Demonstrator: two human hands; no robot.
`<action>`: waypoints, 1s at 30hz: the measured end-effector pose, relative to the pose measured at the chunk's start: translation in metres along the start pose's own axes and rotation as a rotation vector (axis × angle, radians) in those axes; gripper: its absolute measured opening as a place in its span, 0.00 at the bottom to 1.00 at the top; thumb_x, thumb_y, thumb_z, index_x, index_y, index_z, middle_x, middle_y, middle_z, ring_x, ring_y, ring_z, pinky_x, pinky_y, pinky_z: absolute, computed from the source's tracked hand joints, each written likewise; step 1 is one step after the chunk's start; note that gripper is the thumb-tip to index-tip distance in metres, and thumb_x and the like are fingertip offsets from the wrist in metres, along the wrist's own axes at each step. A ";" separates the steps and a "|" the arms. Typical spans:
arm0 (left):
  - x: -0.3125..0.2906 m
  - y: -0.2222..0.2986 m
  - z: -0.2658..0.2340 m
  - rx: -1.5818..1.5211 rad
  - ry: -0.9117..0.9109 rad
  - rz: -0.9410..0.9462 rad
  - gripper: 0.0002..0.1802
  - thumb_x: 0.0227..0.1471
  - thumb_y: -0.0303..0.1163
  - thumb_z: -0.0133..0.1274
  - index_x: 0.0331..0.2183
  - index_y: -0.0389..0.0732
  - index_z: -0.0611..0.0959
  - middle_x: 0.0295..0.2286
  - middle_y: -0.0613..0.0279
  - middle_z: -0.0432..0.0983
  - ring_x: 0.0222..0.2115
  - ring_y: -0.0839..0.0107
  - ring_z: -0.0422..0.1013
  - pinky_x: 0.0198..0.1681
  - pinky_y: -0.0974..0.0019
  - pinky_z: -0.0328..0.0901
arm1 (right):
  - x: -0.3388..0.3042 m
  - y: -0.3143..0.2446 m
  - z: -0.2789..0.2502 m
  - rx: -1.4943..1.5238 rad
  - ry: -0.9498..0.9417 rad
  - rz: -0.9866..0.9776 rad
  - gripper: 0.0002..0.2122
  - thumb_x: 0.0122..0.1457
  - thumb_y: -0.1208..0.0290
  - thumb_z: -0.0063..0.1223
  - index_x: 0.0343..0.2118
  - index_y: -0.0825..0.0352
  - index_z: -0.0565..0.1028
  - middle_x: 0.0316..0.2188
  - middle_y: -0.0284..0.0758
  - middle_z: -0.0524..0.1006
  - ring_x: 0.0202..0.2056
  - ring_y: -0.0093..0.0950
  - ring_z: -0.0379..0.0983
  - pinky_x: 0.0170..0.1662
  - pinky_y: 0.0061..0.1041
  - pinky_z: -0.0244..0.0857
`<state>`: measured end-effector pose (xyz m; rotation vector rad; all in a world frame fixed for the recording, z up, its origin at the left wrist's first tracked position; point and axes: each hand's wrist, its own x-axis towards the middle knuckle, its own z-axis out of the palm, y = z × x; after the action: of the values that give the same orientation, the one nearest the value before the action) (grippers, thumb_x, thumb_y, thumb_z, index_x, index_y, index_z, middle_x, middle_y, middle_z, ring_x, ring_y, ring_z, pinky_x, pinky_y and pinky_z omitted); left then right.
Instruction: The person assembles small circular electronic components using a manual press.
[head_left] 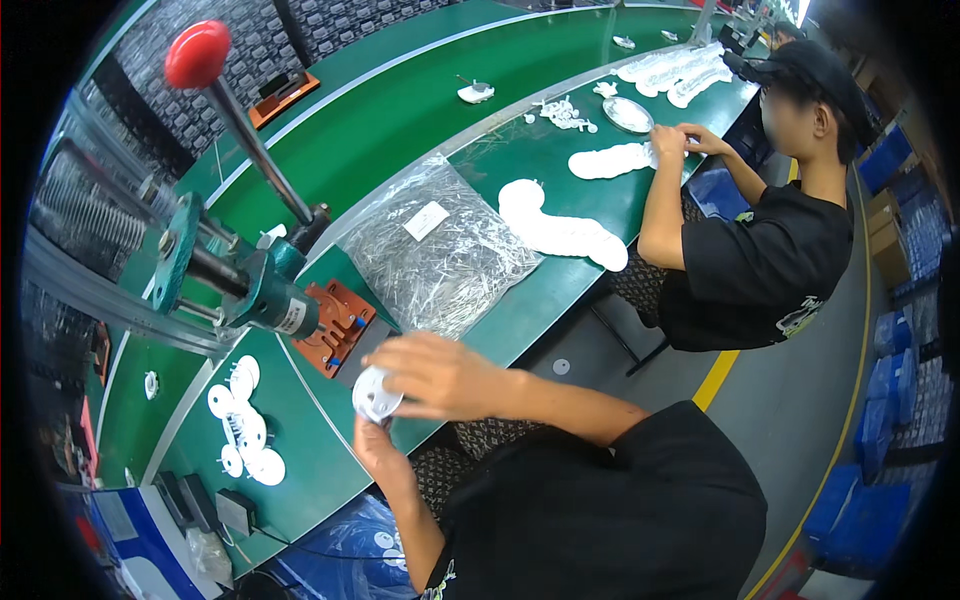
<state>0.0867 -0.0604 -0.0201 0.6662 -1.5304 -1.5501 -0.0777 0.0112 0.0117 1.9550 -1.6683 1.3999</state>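
Between my two hands is a white round plastic disc [374, 396] with small holes in its face. My left hand [378, 450] grips it from below, fingers closed at its lower edge. My right hand [440, 374] is curled over its upper right side, fingertips against it. Just beyond my hands stands a green hand press [262, 290] with a red ball-topped lever [198, 55]. Under the press sits an orange-brown fixture [335, 325] with slots and small blue parts. What lies behind the disc is hidden by my fingers.
A clear bag of thin metal pins [440, 250] lies right of the press. Rows of white discs [565, 235] spread beyond it; more white discs [245, 425] lie at left. A co-worker [770, 220] handles white parts at right. A green conveyor belt [400, 100] runs behind.
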 end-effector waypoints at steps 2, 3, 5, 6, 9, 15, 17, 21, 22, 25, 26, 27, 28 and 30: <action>0.006 0.027 0.020 0.032 -0.170 0.088 0.27 0.67 0.43 0.39 0.52 0.27 0.73 0.48 0.47 0.74 0.48 0.60 0.72 0.55 0.56 0.64 | 0.012 0.020 -0.027 -0.058 0.091 0.162 0.20 0.47 0.62 0.67 0.39 0.68 0.76 0.47 0.45 0.76 0.52 0.43 0.71 0.54 0.40 0.64; 0.006 0.027 0.017 0.030 -0.162 0.093 0.27 0.67 0.43 0.39 0.52 0.27 0.73 0.48 0.47 0.74 0.48 0.60 0.72 0.55 0.56 0.64 | 0.021 0.041 -0.045 -0.147 0.186 0.232 0.22 0.46 0.61 0.68 0.41 0.69 0.76 0.45 0.46 0.77 0.50 0.44 0.72 0.54 0.40 0.64; 0.005 0.023 0.003 0.264 -0.105 0.102 0.22 0.66 0.36 0.43 0.52 0.28 0.73 0.47 0.49 0.75 0.47 0.61 0.73 0.54 0.57 0.65 | 0.036 0.104 -0.081 -0.441 0.322 0.537 0.23 0.43 0.61 0.70 0.38 0.69 0.75 0.39 0.46 0.78 0.44 0.46 0.74 0.49 0.42 0.65; 0.003 0.020 -0.006 0.248 -0.021 0.082 0.15 0.64 0.29 0.45 0.48 0.29 0.76 0.44 0.51 0.76 0.45 0.64 0.73 0.53 0.61 0.65 | 0.060 0.117 -0.108 -0.542 0.168 0.870 0.24 0.44 0.58 0.69 0.38 0.69 0.74 0.35 0.46 0.79 0.44 0.47 0.74 0.46 0.42 0.65; 0.002 0.010 -0.028 0.445 0.132 0.119 0.13 0.64 0.28 0.45 0.42 0.30 0.79 0.40 0.53 0.77 0.42 0.66 0.73 0.51 0.64 0.65 | 0.056 0.224 -0.135 -0.945 -0.058 1.097 0.28 0.48 0.46 0.65 0.43 0.68 0.77 0.41 0.45 0.80 0.49 0.42 0.74 0.52 0.45 0.62; 0.010 0.002 -0.060 0.578 0.309 0.251 0.09 0.60 0.23 0.47 0.38 0.33 0.81 0.40 0.52 0.76 0.45 0.58 0.71 0.54 0.58 0.62 | 0.055 0.282 -0.120 -0.938 -0.486 1.066 0.28 0.51 0.44 0.60 0.47 0.64 0.78 0.49 0.42 0.78 0.53 0.42 0.72 0.56 0.46 0.60; 0.011 0.008 -0.079 0.865 0.343 0.423 0.08 0.59 0.22 0.48 0.38 0.33 0.81 0.41 0.52 0.76 0.49 0.55 0.69 0.57 0.55 0.59 | 0.056 0.273 -0.114 -0.933 -0.451 1.053 0.26 0.53 0.46 0.59 0.45 0.65 0.79 0.49 0.41 0.78 0.53 0.42 0.71 0.55 0.45 0.61; 0.017 0.010 -0.119 1.222 0.403 0.357 0.15 0.57 0.25 0.51 0.47 0.36 0.79 0.55 0.48 0.66 0.62 0.49 0.55 0.62 0.46 0.51 | 0.043 0.189 -0.108 -0.876 0.040 0.651 0.14 0.56 0.59 0.58 0.34 0.68 0.79 0.38 0.42 0.79 0.44 0.41 0.74 0.46 0.40 0.65; 0.020 0.010 -0.130 1.269 0.378 0.307 0.21 0.57 0.27 0.52 0.53 0.37 0.75 0.60 0.47 0.59 0.65 0.47 0.48 0.64 0.42 0.47 | 0.042 0.151 -0.099 -0.760 0.195 0.514 0.11 0.56 0.64 0.58 0.30 0.69 0.78 0.33 0.42 0.79 0.39 0.41 0.75 0.42 0.38 0.66; 0.036 -0.007 -0.146 1.415 0.319 0.205 0.25 0.57 0.29 0.52 0.56 0.38 0.72 0.60 0.46 0.58 0.64 0.46 0.48 0.64 0.44 0.47 | 0.019 0.063 -0.079 -0.355 0.072 0.648 0.08 0.55 0.71 0.60 0.25 0.70 0.77 0.25 0.41 0.78 0.31 0.40 0.75 0.35 0.34 0.68; 0.039 -0.010 -0.152 1.387 0.264 0.187 0.28 0.57 0.29 0.53 0.59 0.38 0.69 0.60 0.45 0.58 0.63 0.47 0.50 0.65 0.47 0.47 | 0.009 0.043 -0.072 -0.298 -0.096 0.776 0.08 0.54 0.72 0.61 0.25 0.71 0.77 0.23 0.41 0.78 0.30 0.39 0.75 0.34 0.33 0.68; 0.039 -0.007 -0.158 1.405 0.272 0.172 0.28 0.57 0.29 0.53 0.59 0.38 0.69 0.60 0.45 0.58 0.63 0.47 0.50 0.65 0.47 0.47 | -0.004 0.038 -0.057 -0.276 -0.109 0.776 0.08 0.54 0.72 0.61 0.25 0.71 0.77 0.23 0.41 0.78 0.30 0.39 0.75 0.34 0.33 0.68; 0.039 -0.003 -0.164 1.409 0.259 0.154 0.27 0.57 0.29 0.52 0.58 0.39 0.70 0.60 0.44 0.59 0.62 0.48 0.53 0.64 0.48 0.48 | -0.019 0.038 -0.041 -0.200 -0.107 0.647 0.06 0.54 0.73 0.60 0.26 0.70 0.77 0.27 0.40 0.79 0.33 0.38 0.75 0.37 0.34 0.68; 0.046 -0.003 -0.167 1.396 0.221 0.155 0.27 0.57 0.28 0.52 0.58 0.39 0.70 0.59 0.44 0.59 0.61 0.48 0.55 0.63 0.49 0.50 | -0.030 0.039 -0.028 -0.147 -0.087 0.532 0.05 0.54 0.73 0.60 0.28 0.70 0.78 0.30 0.39 0.79 0.36 0.37 0.75 0.40 0.34 0.68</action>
<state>0.2028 -0.1882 -0.0338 1.3290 -2.2693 -0.0558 -0.1228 0.0368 -0.0122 1.5752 -2.3787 1.3045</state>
